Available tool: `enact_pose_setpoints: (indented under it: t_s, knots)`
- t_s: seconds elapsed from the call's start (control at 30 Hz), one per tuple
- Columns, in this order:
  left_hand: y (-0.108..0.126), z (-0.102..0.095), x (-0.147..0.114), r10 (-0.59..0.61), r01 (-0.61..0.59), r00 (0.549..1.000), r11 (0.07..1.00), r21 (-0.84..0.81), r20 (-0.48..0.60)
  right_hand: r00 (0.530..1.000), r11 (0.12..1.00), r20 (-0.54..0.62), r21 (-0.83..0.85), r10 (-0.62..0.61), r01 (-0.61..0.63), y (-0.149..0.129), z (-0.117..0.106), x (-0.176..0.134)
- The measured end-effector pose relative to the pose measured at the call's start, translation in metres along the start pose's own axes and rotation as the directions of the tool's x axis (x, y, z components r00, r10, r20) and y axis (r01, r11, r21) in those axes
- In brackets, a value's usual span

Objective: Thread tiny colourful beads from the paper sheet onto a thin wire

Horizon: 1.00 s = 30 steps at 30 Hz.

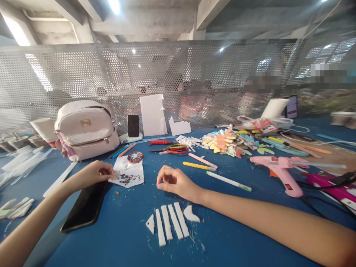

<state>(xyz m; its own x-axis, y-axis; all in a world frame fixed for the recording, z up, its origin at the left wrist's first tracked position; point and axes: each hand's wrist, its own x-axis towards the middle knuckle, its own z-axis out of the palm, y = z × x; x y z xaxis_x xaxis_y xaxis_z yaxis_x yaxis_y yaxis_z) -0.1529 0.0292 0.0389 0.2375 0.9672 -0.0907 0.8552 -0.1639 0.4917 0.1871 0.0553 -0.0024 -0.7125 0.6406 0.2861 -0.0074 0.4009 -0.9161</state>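
When taken from left to right, starts with left hand [90, 174] over the far end of a flat black phone with a glossy screen [87, 204], fingertips at the left edge of a creased white sheet of paper [137, 170] strewn with tiny dark and coloured specks [126, 178]. Has thumb and forefinger there curled toward each other; cannot tell whether fully together or pinching a speck. Farther back on the sheet, shows a round, shallow, red-rimmed container [135, 157] of small bits.

Nearer the body, on the blue tabletop [125, 241], runs on to a small white foam triangle with a dark dot [150, 224], then four narrow white foam strips [167, 222], set side by side with gaps. Holds right hand [178, 182] just beyond these, thumb and forefinger bent into a loop, with nothing visible between; cannot tell about anything tiny at the tips. Ends the row with a forked white foam piece [191, 214]. At far right, includes a pink plastic glue gun [280, 172], in neither hand.

Seems, by judgement, at picking out specks, foam pieces arranged but not yet joined. Probably calls next for a fine pinch on one speck and a clean lift, without scattering the rest.
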Motion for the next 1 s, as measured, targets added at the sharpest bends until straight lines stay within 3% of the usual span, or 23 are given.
enact_pose_setpoints:
  t_s: [0.27, 0.47, 0.57, 0.7, 0.77, 0.83, 1.0]
  knots:
    - [0.001, -0.004, -0.004, 0.0, 0.003, 0.999, 0.998, -0.067, 0.041, 1.0, 1.0, 0.011, 0.01, 0.004, -0.004, -0.002, 0.001, 0.0]
    - [0.002, -0.001, -0.002, 0.02, -0.029, 0.998, 0.989, -0.145, -0.061, 1.0, 1.0, 0.0, -0.002, -0.007, 0.007, -0.001, 0.001, 0.001]
    - [0.019, 0.014, 0.0, 0.049, -0.077, 0.991, 0.97, -0.232, -0.125, 1.0, 1.0, -0.004, -0.014, -0.011, 0.011, -0.004, 0.001, -0.001]
    - [0.061, 0.048, -0.004, 0.066, -0.133, 0.978, 0.928, -0.348, -0.198, 0.997, 0.994, -0.057, -0.104, -0.049, 0.043, -0.01, 0.003, -0.004]
    - [0.084, 0.066, -0.011, 0.039, -0.177, 0.96, 0.853, -0.491, -0.277, 0.994, 0.987, -0.09, -0.153, -0.069, 0.055, -0.013, 0.003, -0.006]
    - [0.101, 0.08, -0.017, 0.036, -0.2, 0.958, 0.795, -0.573, -0.284, 0.991, 0.979, -0.091, -0.184, -0.103, 0.084, -0.016, 0.004, -0.007]
    - [0.114, 0.099, -0.027, 0.04, -0.243, 0.941, 0.769, -0.591, -0.336, 0.986, 0.967, 0.01, -0.189, -0.169, 0.168, -0.018, 0.006, -0.009]
